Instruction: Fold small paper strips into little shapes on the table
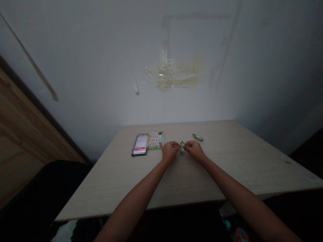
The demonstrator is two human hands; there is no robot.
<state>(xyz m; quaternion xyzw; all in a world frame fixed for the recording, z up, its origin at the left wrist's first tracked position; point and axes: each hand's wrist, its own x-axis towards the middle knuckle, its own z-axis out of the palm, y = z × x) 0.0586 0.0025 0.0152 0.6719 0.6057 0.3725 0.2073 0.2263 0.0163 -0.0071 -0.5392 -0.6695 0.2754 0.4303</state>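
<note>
Between my two hands is a small folded piece of printed paper (pixel 181 147), green and white, with pointed ends. My left hand (pixel 170 151) pinches its left side. From the right, the fingertips of my right hand (pixel 194 150) are closed on its other side. Just beyond my right hand lies a similar folded paper piece (pixel 198 137) on the table. A printed sheet or booklet (pixel 155 140) with a green border and rows of small blocks lies left of my left hand. The folds of the held piece are too small to make out.
A phone (pixel 140 144) with a blurred screen lies beside the printed sheet, at its left. The pale wooden table (pixel 121 181) meets a wall (pixel 108 67) that has peeling clear tape (pixel 174 75). A dark object (pixel 47 188) stands by the table's left edge.
</note>
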